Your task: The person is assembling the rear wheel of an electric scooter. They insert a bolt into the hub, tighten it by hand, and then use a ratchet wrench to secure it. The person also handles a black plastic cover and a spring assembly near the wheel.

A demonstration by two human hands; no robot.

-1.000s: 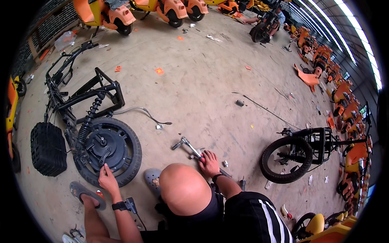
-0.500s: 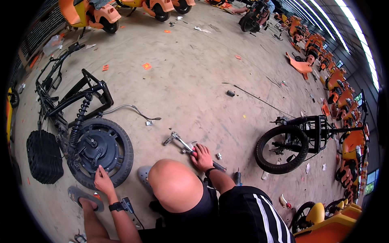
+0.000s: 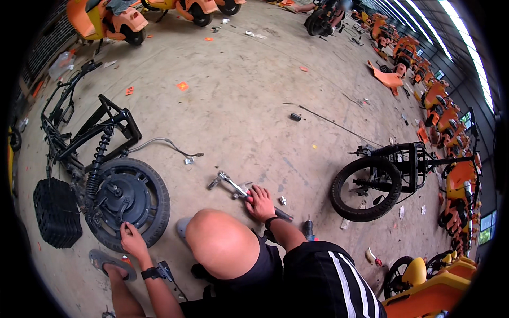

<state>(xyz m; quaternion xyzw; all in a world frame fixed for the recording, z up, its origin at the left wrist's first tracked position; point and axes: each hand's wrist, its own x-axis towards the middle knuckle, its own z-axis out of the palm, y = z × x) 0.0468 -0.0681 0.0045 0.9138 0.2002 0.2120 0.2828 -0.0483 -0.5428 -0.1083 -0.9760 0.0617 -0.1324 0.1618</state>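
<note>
A black wheel (image 3: 140, 228) with a hub motor (image 3: 130, 204) lies on its side at the left, attached to a black scooter frame (image 3: 68, 151) with a coil-spring shock absorber (image 3: 98, 159). My left hand (image 3: 134, 241) is at the near side of the hub, fingertips pinched together; whatever is between them is too small to make out. On the floor in front of my knee lies a ratchet wrench (image 3: 232, 184) with a chrome head and a red and dark handle. My right hand (image 3: 261, 203) is closed over that handle, which it partly hides.
Near my right hand lie a small metal part (image 3: 283, 201) and a power tool (image 3: 309, 229). A second frame with a tyre (image 3: 339, 204) rests at right. A grey cable (image 3: 169, 141) trails from the left frame. Orange scooters (image 3: 460, 177) line the right side.
The view has shifted slightly, moving the scene a little to the left. Both hands stay at the same places, the left by the hub and the right on the wrench handle.
</note>
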